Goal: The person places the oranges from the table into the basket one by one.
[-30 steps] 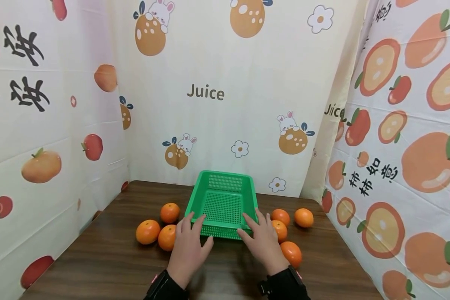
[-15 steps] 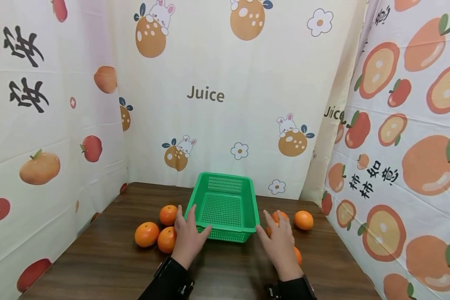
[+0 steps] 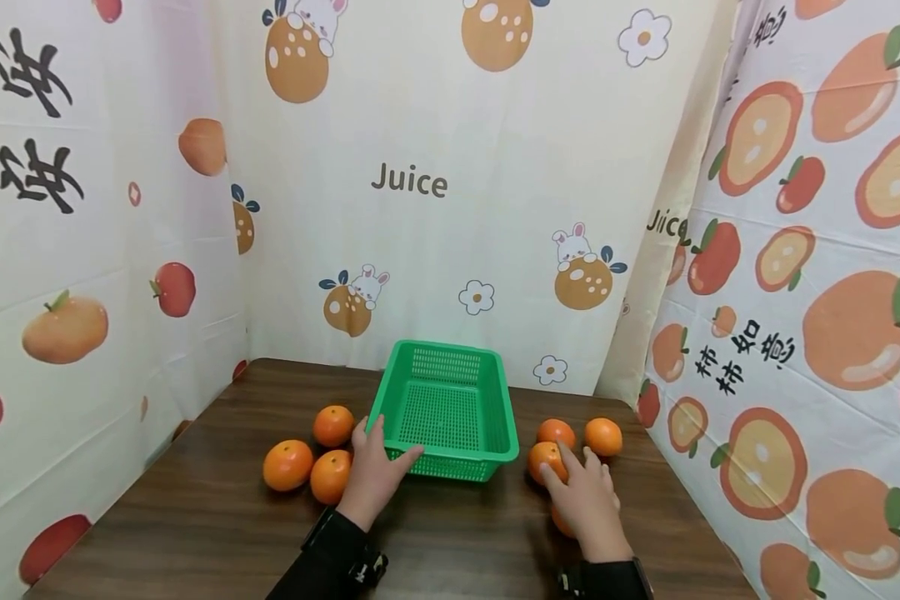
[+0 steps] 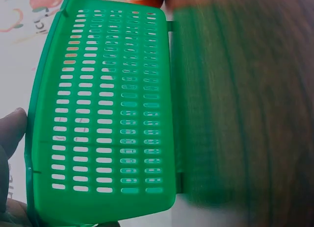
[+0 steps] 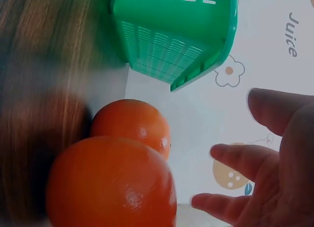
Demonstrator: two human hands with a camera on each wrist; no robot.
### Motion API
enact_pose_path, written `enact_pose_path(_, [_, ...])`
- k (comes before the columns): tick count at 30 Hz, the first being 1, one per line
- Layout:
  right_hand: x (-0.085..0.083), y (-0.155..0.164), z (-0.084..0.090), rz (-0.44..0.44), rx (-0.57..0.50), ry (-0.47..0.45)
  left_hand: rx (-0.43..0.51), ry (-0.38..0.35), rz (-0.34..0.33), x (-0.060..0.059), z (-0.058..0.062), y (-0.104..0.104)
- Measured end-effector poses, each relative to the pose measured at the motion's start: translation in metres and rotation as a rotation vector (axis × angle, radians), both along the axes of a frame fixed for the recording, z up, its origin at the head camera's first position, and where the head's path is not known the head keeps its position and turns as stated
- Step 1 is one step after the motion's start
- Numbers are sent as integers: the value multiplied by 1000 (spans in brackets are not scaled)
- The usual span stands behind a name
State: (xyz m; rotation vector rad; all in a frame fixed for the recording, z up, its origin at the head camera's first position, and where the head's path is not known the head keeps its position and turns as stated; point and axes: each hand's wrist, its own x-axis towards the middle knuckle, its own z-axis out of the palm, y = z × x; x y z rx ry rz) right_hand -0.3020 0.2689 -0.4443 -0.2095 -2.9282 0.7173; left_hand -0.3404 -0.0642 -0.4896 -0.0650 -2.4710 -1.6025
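Note:
A green plastic basket with slotted walls stands at the back middle of the table, nothing inside it. My left hand is at its front left corner, fingers along the left rim and thumb spread over the front rim; the left wrist view has the basket's wall up close. On the right, my right hand reaches over the mandarins, fingers spread and nothing held. Nearest its fingertips is one mandarin; a second mandarin is mostly hidden below the hand. Two mandarins fill the lower right wrist view, the front mandarin larger.
Left of the basket lie three mandarins. Behind the right hand are a mandarin and another mandarin farther right. Printed cloth hangs around the dark wooden table.
My right hand has moved from the basket's right front corner rightward to over the mandarins. My left hand has stayed by the left front corner, shifting slightly lower.

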Motion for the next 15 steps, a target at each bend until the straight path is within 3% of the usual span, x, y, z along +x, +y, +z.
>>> enact_pose_path(10, [0, 3, -14, 72, 13, -66, -21, 9, -30, 3, 3, -5])
enact_pose_path(15, [1, 5, -20, 49, 47, -99, -38, 26, -43, 0, 0, -7])
